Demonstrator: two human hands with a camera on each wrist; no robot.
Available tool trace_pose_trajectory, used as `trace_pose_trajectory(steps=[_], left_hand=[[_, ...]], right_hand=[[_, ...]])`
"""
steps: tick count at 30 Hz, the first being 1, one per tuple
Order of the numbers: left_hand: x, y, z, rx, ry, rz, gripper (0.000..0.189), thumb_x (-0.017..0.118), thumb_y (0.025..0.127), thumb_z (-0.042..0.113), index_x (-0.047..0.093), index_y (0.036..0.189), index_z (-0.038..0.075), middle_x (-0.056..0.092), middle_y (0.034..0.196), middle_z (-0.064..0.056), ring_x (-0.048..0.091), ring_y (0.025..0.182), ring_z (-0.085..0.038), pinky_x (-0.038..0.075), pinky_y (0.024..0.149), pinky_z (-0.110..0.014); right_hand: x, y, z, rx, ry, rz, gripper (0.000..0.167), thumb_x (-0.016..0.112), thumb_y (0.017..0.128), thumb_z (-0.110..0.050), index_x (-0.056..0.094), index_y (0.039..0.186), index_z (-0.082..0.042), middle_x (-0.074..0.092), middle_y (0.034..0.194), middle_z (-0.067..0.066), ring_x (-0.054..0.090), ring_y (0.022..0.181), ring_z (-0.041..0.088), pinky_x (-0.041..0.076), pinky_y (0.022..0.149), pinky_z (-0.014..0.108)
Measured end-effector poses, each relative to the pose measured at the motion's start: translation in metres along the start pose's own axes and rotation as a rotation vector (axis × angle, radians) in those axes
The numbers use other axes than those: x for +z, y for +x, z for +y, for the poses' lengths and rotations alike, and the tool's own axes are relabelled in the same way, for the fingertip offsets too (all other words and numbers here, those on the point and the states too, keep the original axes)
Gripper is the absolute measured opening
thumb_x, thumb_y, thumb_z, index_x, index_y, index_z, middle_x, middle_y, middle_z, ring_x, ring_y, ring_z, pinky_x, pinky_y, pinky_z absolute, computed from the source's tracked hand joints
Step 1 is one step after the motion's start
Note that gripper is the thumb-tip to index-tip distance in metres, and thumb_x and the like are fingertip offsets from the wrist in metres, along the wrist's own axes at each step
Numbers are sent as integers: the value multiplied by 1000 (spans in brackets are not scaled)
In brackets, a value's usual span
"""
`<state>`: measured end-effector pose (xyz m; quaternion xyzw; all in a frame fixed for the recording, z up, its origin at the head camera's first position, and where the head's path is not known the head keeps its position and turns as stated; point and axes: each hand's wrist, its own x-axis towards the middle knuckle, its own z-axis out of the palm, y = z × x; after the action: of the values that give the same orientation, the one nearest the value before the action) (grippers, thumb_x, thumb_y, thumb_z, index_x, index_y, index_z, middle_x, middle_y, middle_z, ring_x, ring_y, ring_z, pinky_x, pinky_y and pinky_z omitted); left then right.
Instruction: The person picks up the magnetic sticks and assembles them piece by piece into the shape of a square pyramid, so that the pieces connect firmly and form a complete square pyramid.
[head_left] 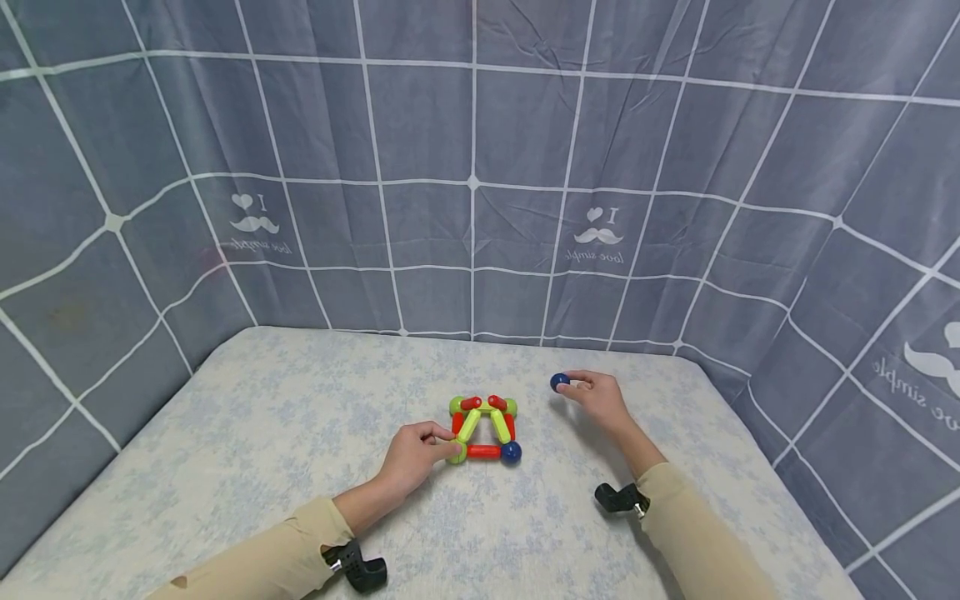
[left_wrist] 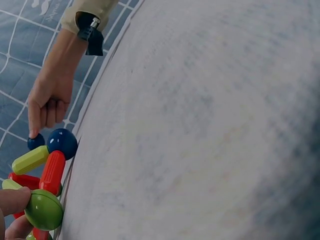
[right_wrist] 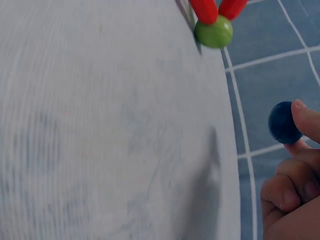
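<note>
A construction of coloured rods and balls stands on the table in the middle of the head view. A red rod (head_left: 483,452) joins its near green ball (head_left: 456,452) to a blue ball (head_left: 511,452) on the right. Yellow-green rods (head_left: 500,427) slope inward behind it, and two short red rods show near the far green balls. My left hand (head_left: 411,458) pinches the near green ball between thumb and fingers. To the right of the construction and apart from it, my right hand (head_left: 600,402) holds a loose blue ball (right_wrist: 284,123) between thumb and fingertip, raised above the table.
The table (head_left: 315,392) has a pale cloth with a faint blue pattern. A grey-blue curtain (head_left: 420,225) with white grid lines surrounds the back and both sides. Black wrist mounts (head_left: 617,498) stick out from both sleeves.
</note>
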<state>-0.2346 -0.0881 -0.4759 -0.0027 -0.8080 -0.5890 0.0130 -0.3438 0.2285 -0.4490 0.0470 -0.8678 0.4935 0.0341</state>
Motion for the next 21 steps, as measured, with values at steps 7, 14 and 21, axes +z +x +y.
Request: trace_pose_trajectory(steps=[7,14,21], left_hand=[[0,-1,1,-1,3,4,16,83,82,20,77,93,10,36,59,3,29,55,-15,28,56,-28],[0,-1,2,-4,16,9,16,83,82,20,77,93,10,37,60,2,31,56,-15,28,57,-29],[0,-2,3,-9,12,8,16,83,81,20,78,93,10,37,60,2,31,56,-15,28,56,-29]], right_hand=[[16,-11,-26,-17,-1,-18,47,79,87,-38,72,124,-10,66,101,14,61,97,26,50,80,39],[30,-20,-49,-45,27,-65,37,81,86,-30,75,117,-11,48,79,2,38,72,19,30,61,29],[44,-25,-63,-88,75,-145,35,81,86,-27,75,116,-10,29,58,-2,28,53,17,23,50,27]])
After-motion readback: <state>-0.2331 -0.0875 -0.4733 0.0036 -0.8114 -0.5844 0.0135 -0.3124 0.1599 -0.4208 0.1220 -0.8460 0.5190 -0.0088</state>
